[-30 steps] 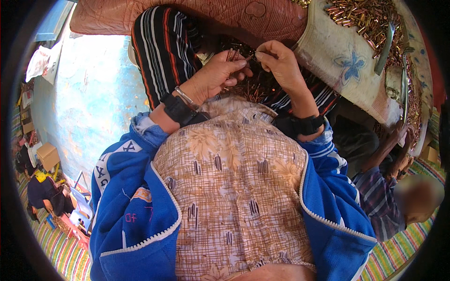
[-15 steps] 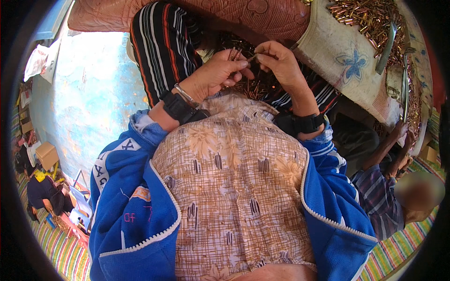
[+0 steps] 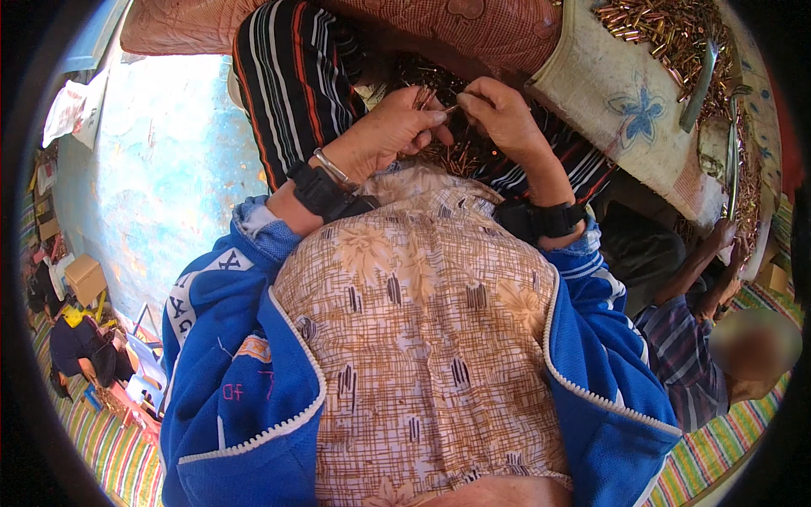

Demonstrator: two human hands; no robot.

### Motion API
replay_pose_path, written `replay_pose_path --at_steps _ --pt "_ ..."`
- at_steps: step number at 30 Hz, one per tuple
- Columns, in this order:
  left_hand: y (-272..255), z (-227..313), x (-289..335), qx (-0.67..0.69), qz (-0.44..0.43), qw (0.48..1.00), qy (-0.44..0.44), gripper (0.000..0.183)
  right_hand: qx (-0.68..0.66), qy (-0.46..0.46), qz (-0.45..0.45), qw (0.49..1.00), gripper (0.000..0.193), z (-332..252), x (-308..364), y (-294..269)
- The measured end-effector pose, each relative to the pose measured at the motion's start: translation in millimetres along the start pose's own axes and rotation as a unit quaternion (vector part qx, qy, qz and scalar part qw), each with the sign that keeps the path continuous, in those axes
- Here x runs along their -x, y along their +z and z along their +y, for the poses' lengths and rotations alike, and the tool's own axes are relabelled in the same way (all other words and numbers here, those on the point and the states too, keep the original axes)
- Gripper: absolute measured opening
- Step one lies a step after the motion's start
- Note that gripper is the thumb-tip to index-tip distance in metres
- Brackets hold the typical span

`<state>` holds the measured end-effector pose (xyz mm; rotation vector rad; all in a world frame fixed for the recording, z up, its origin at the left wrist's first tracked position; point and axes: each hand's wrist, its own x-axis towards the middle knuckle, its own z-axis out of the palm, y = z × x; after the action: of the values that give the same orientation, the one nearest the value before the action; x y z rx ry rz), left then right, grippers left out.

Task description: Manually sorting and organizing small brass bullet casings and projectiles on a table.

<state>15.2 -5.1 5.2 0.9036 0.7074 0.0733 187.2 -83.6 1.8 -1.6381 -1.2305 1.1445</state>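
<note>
My left hand (image 3: pixel 387 133) is closed around several thin copper-coloured metal pieces (image 3: pixel 424 97), whose ends stick up past the fingers. Close by on its right, my right hand (image 3: pixel 507 118) pinches one slender metal piece (image 3: pixel 453 108) between thumb and forefinger, its tip pointing toward the left hand's fingertips. Both hands are above my lap, over a dark heap of similar small metal pieces (image 3: pixel 460 158). What exactly these pieces are is too small to make out.
A reddish-brown patterned cushion (image 3: pixel 439 29) lies beyond my hands. At the upper right, a pale flowered cloth (image 3: pixel 621 97) borders a large pile of copper-coloured pieces (image 3: pixel 655 29). A co-worker in a striped shirt (image 3: pixel 680 363) sits at right; another person (image 3: pixel 80 346) is far left.
My right hand has tilted slightly, its fingers more closed, and the pinched piece now shows nearer the left fingertips. The left hand stays almost in place.
</note>
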Motion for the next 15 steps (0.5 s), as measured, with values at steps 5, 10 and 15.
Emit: replay_pose_path --at_steps 5,10,15 --pt "0.7 -0.2 0.2 -0.048 0.010 0.999 0.012 0.010 0.045 -0.031 0.020 0.998 0.016 2.7 -1.6 4.7" --pt "4.1 0.5 -1.7 -0.063 0.031 0.998 0.006 0.009 0.042 -0.016 0.018 0.999 0.020 8.2 -3.2 4.5" --pt "2.5 1.7 -3.0 -0.084 0.048 0.995 0.014 0.008 -0.042 0.018 0.007 0.999 0.027 3.9 -1.7 4.9"
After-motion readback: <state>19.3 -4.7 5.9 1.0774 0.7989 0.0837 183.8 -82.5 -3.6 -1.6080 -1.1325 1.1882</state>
